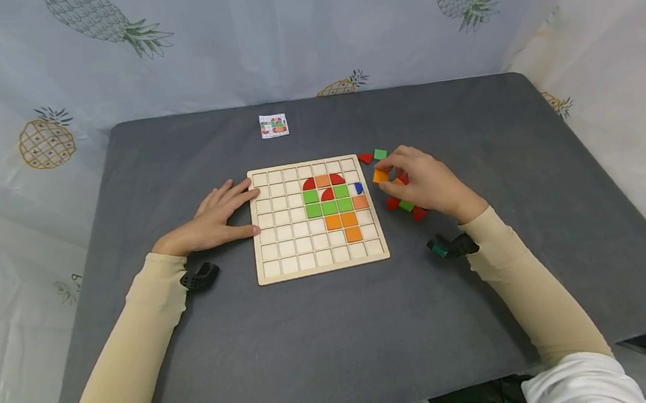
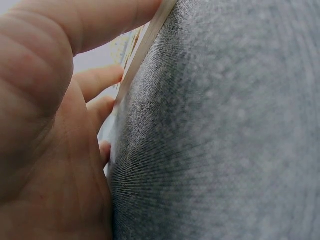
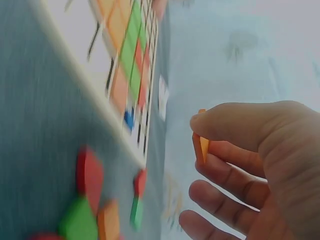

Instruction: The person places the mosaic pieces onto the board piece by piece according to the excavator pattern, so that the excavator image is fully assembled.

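Observation:
A pale wooden grid board (image 1: 288, 265) lies on the dark table, with red, green, orange and blue tiles set in its right half. My left hand (image 1: 209, 221) touches the board's left edge, fingers spread and fairly straight; in the left wrist view the thumb and fingertips meet the board's side (image 2: 145, 50). My right hand (image 1: 430, 180) pinches an orange square tile (image 1: 380, 176) between thumb and fingers, just off the board's right edge. In the right wrist view this orange tile (image 3: 201, 147) is held up edge-on, above the loose tiles.
Loose red, green and orange tiles lie right of the board, among them a green tile (image 1: 380, 154) and a red one (image 1: 419, 213), some partly hidden under my right hand. A small printed pattern card (image 1: 274, 126) lies behind the board. A pineapple-print curtain (image 1: 305, 32) hangs behind the table.

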`<control>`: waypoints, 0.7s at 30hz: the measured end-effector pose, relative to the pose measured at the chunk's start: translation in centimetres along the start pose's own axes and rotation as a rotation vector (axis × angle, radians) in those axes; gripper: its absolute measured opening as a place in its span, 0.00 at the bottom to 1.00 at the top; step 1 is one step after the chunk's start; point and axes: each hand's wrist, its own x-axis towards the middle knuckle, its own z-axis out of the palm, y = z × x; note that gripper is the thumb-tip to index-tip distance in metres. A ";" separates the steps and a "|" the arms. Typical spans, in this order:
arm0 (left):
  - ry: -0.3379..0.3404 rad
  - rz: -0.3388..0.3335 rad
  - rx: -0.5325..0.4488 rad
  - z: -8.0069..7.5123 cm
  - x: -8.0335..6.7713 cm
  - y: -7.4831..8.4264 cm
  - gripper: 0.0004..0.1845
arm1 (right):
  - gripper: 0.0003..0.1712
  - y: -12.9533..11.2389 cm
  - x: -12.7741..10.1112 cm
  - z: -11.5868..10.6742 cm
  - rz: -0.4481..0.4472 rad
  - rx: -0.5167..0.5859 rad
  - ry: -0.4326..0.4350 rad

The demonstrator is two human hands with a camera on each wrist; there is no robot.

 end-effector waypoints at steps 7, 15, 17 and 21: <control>-0.003 0.007 -0.005 0.0 0.0 0.0 0.46 | 0.20 -3.7 -0.3 1.6 -0.141 -0.041 -0.049; 0.001 0.007 0.005 -0.1 0.1 -0.1 0.45 | 0.18 -5.2 -0.4 3.4 -0.226 -0.037 -0.115; 0.005 0.005 0.006 -0.1 0.1 0.0 0.46 | 0.17 -5.3 -0.4 3.9 -0.249 -0.035 -0.114; 0.010 -0.003 0.004 0.0 0.1 0.1 0.45 | 0.18 -5.7 -0.4 4.7 -0.273 -0.042 -0.131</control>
